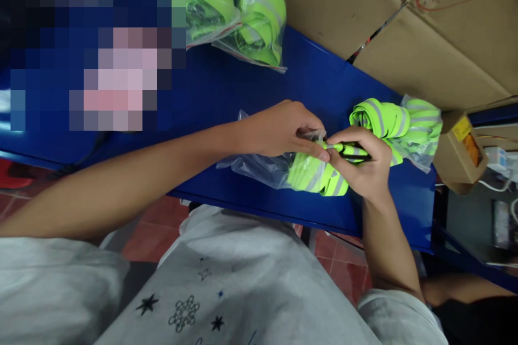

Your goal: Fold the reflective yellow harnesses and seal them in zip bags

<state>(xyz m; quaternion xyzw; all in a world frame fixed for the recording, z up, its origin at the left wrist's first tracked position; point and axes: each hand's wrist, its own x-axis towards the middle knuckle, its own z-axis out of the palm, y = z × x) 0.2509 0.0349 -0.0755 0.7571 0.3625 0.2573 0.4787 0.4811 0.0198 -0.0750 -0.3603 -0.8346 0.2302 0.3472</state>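
Note:
My left hand (283, 129) pinches the mouth of a clear plastic bag (259, 164) that lies on the blue table (226, 91). My right hand (362, 164) grips a folded neon-green reflective strap bundle (319, 177) with grey stripes, its end at the bag's opening. The two hands touch at the fingertips above the bundle. A dark part of the bundle shows between my right fingers.
A bagged green strap bundle (404, 121) lies just right of my hands. Two more bagged bundles (234, 8) sit at the table's far side. Cardboard boxes (404, 16) stand behind. A small carton (461, 151) sits at the right. A blurred patch covers the upper left.

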